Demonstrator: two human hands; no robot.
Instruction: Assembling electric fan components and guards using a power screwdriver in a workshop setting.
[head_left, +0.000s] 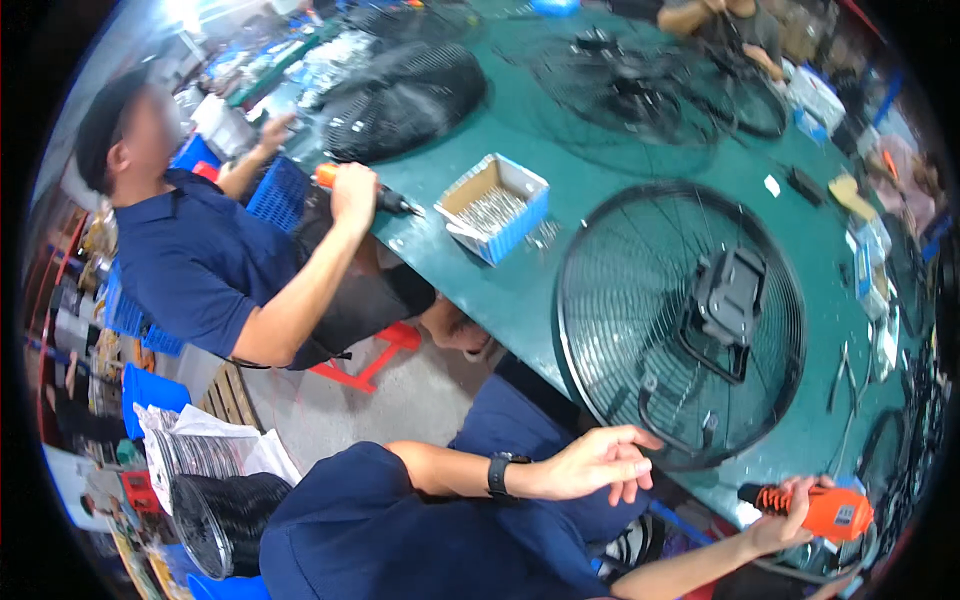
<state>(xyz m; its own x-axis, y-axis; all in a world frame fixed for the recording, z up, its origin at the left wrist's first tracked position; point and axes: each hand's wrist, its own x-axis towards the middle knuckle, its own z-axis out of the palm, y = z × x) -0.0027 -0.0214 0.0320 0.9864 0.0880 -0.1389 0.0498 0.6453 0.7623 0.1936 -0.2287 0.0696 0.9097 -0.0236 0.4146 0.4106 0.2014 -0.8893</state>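
Note:
A round black wire fan grille (625,290) lies on the green table in front of me, with a black motor housing (733,295) and a bent black bracket on it. My left hand (598,466), with a black watch on its wrist, hovers at the grille's near rim. Its fingers are loosely apart and hold nothing; whether a fingertip touches the rim I cannot tell. At the near right table edge, my right hand (785,528) is wrapped round an orange electric screwdriver (842,514). The black end of the tool points left.
A blue-and-white box of screws (494,208) sits left of the grille, loose screws beside it. A co-worker on the left grips an orange-black power driver (392,200) near another fan grille (405,102). More fan parts (640,85) lie far off; pliers (842,378) rest at right.

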